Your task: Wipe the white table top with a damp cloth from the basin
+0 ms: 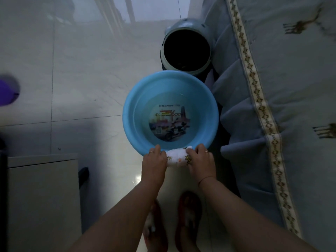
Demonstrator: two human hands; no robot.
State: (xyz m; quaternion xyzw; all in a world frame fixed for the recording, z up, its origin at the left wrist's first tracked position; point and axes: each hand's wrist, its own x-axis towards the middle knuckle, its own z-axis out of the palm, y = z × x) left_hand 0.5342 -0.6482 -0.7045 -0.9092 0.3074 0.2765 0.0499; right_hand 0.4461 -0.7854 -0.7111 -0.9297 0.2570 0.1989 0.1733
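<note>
A round blue basin (pixel 138 99) sits on the tiled floor with a little water and a printed picture on its bottom. Over its near rim, a white cloth (pixel 177 158) with a small pattern is bunched into a roll. My left hand (pixel 154 160) grips the roll's left end and my right hand (pixel 201 160) grips its right end. Both wrists are turned as if twisting it. A white table top (pixel 43 197) shows at the lower left, apart from the hands.
A grey bin (pixel 186 47) with a dark opening stands just beyond the basin. A bed with a pale blue cover (pixel 291 88) and patterned trim fills the right side. My feet in red slippers (pixel 189 215) stand on the floor below the hands. A purple object (pixel 7 91) lies at far left.
</note>
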